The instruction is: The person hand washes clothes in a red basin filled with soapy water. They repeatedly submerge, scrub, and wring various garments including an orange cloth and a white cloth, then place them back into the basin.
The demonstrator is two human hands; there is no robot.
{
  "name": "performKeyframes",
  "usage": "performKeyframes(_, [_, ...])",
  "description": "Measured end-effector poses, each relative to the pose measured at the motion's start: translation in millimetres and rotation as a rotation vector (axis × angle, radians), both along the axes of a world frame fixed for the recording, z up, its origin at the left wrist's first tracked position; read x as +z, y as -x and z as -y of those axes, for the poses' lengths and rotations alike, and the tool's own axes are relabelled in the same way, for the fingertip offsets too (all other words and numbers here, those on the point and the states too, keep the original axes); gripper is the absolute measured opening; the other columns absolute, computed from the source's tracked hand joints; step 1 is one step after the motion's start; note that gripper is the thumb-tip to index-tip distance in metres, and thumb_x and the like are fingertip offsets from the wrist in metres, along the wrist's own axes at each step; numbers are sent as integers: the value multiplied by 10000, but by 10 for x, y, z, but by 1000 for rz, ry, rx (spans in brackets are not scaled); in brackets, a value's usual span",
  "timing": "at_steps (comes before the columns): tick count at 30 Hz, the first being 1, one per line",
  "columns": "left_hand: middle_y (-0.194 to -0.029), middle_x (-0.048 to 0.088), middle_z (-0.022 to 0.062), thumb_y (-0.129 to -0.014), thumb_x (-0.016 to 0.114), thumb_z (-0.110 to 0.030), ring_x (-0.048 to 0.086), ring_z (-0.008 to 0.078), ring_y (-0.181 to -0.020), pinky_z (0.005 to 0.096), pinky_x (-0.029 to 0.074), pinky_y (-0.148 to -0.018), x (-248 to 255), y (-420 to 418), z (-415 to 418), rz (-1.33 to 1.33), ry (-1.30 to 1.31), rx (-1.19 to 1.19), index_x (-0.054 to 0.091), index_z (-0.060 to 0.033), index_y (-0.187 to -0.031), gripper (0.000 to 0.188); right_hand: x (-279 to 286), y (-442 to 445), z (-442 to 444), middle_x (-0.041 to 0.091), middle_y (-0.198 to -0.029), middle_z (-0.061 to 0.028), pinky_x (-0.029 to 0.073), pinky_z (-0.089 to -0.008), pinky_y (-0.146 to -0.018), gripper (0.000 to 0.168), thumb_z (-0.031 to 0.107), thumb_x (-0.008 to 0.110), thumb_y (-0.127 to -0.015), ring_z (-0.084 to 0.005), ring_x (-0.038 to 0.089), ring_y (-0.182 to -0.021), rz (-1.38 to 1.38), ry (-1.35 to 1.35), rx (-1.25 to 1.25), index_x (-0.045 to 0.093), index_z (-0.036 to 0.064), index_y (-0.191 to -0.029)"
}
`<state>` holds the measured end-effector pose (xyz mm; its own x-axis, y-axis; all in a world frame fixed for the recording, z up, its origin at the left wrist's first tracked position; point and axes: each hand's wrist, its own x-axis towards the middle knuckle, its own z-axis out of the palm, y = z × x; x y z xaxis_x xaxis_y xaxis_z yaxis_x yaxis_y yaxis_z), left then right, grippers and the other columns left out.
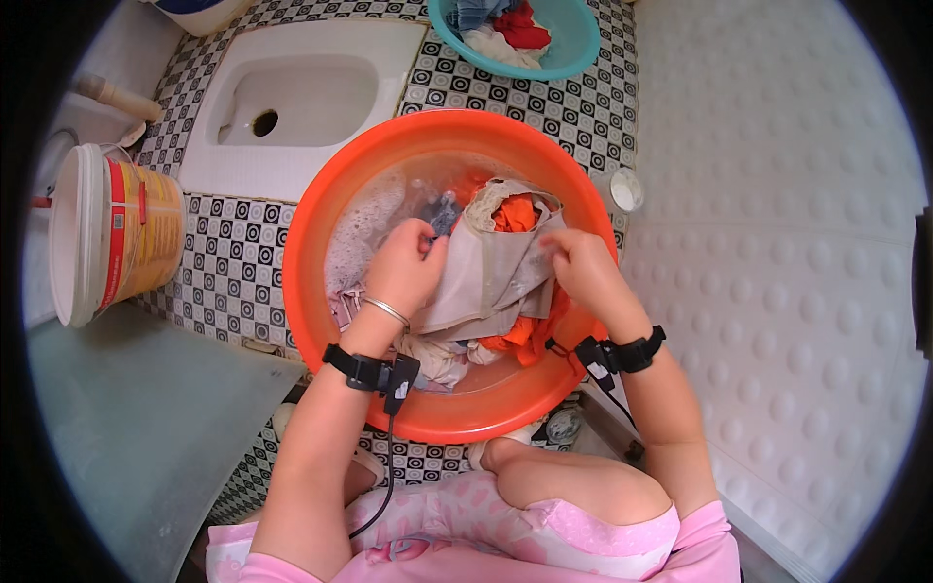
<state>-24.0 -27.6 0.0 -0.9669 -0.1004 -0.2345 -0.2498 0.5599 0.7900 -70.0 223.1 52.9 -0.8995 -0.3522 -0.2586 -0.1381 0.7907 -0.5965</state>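
A large orange plastic basin (452, 430) holds soapy water (364, 218) and a pile of wet clothes. On top lies a pale grey garment (466, 284) with a lace edge, and orange cloth (516, 213) shows through its opening. My left hand (412, 262), with a bracelet and a black strap at the wrist, has its fingers curled at the garment's left side, beside a dark blue cloth (441, 213). My right hand (583, 270) touches the garment's right edge with bent fingers. Whether either hand pinches the fabric is unclear. More orange cloth and white cloth (434, 361) lie underneath.
A squat toilet (306, 95) is set in the patterned tile floor at upper left. A turquoise basin (525, 71) with clothes stands beyond the orange one. A white and yellow bucket (120, 233) lies at left. A small white-topped container (625, 191) sits by the white wall (758, 218).
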Motion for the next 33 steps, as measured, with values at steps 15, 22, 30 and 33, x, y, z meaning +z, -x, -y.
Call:
performKeyframes(15, [-1530, 196, 232, -679, 730, -157, 267, 456, -1365, 525, 381, -1017, -169, -532, -521, -155, 667, -640, 351, -197, -1451, 861, -364, -329, -22, 553, -1071, -146, 459, -436, -895, 391, 51, 583, -764, -334, 548, -1049, -202, -188, 359, 565, 39, -1154])
performKeyframes(22, [-1307, 513, 190, -727, 586, -6, 516, 385, -1157, 429, 469, -945, -18, -226, -224, -144, 53, -469, 538, -98, -1261, 544, -434, -255, 20, 572, -1081, -157, 454, -415, -922, 445, 33, 647, -719, -330, 552, -1043, -243, -71, 343, 555, 38, -1155])
performKeyframes(30, [-1007, 644, 53, -865, 574, -82, 588, 127, -954, 280, 472, -854, 522, 94, -293, 0, -611, -75, 592, -22, -1122, 265, 177, 103, 192, 596, -1091, -105, 446, -318, -954, 238, -114, 395, -817, -181, 568, -1051, 96, 935, -286, 452, 28, -999])
performKeyframes(33, [-985, 648, 57, -902, 558, -163, 582, 121, -917, 281, 471, -829, 445, 181, -281, 135, -763, -113, 604, 12, -1089, 260, 254, 139, 199, 594, -1055, -82, 448, -295, -894, 260, -83, 392, -832, -175, 570, -994, -93, 695, -244, 502, 21, -1042])
